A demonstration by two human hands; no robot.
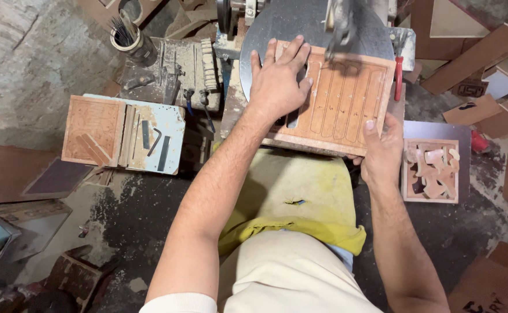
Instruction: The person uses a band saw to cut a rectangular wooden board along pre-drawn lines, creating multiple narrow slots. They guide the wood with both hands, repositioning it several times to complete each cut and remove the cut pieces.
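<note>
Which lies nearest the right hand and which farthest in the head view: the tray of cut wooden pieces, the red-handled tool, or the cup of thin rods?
From the right hand:
1. Tray of cut wooden pieces, just to its right on the floor.
2. Red-handled tool, above it at the saw table's right edge.
3. Cup of thin rods, far across at upper left.
</note>
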